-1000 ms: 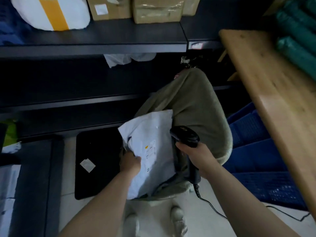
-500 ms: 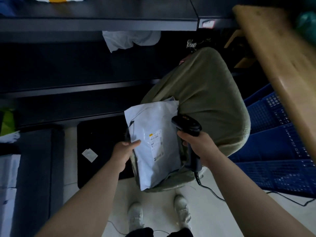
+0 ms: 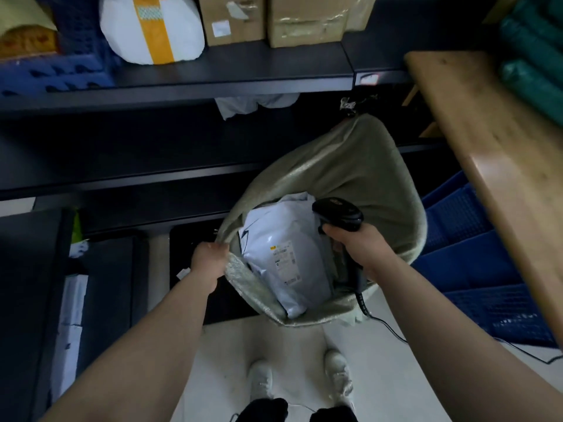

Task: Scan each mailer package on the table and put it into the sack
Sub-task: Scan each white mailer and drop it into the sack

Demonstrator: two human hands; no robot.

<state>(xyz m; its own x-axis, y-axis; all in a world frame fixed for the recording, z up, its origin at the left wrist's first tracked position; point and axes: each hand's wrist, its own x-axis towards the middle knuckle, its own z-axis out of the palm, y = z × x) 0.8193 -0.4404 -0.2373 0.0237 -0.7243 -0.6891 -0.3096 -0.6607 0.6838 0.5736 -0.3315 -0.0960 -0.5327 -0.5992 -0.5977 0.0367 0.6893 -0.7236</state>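
Storage aisle, pale floor: the olive sack (image 3: pixel 350 178) stands with its mouth open just ahead of my shoes (image 3: pixel 260 379), and dark shelving (image 3: pixel 213 77) runs behind it.

My left hand (image 3: pixel 210 260) pinches the sack's near-left rim, fingers curled round the fabric. The white mailer (image 3: pixel 283 260) lies inside the sack, label face up, touching neither hand. My right hand (image 3: pixel 356 248), over the sack's right side, grips the handle of the black scanner (image 3: pixel 338 213). The scanner cable (image 3: pixel 384 324) drops past the sack's near rim to the floor. Right of the sack stand blue crates (image 3: pixel 475 269), with a wooden table (image 3: pixel 487 147) above them. On the shelving behind the sack sit a white parcel (image 3: pixel 152 25) with yellow tape and cardboard boxes (image 3: pixel 234 19).
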